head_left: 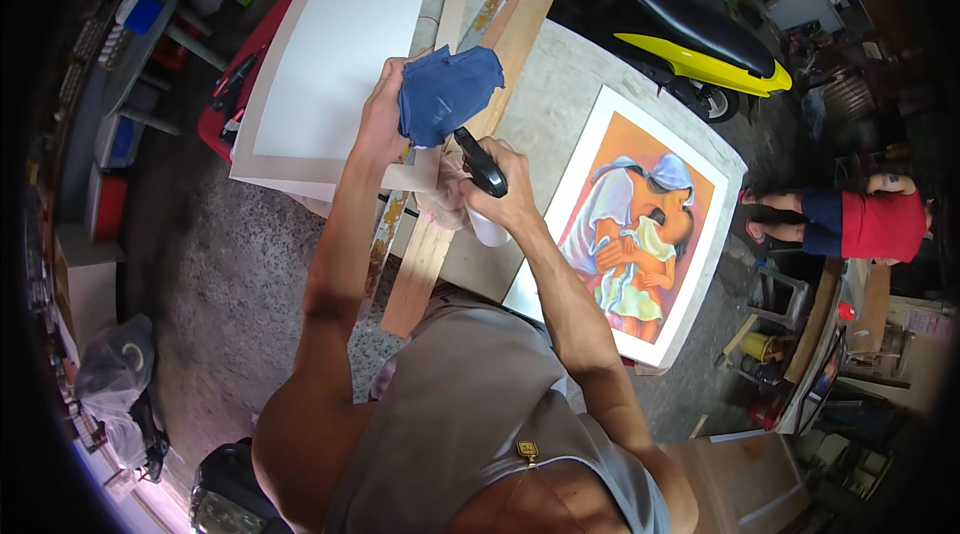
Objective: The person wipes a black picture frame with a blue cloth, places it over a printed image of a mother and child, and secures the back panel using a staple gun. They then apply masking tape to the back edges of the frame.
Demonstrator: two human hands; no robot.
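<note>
Your left hand (380,114) grips the blue cloth (448,94) above the table (560,59), your right hand (510,182) clasps the spray bottle (483,170) just beside it, so dampening seems in hand, wiping probably left, the painting (640,244) lying apart.

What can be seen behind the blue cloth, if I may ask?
Past the edges of the blue cloth show part of the left hand, a pale frame and a wooden plank. The rest of the hand and whatever lies directly behind are covered.
</note>
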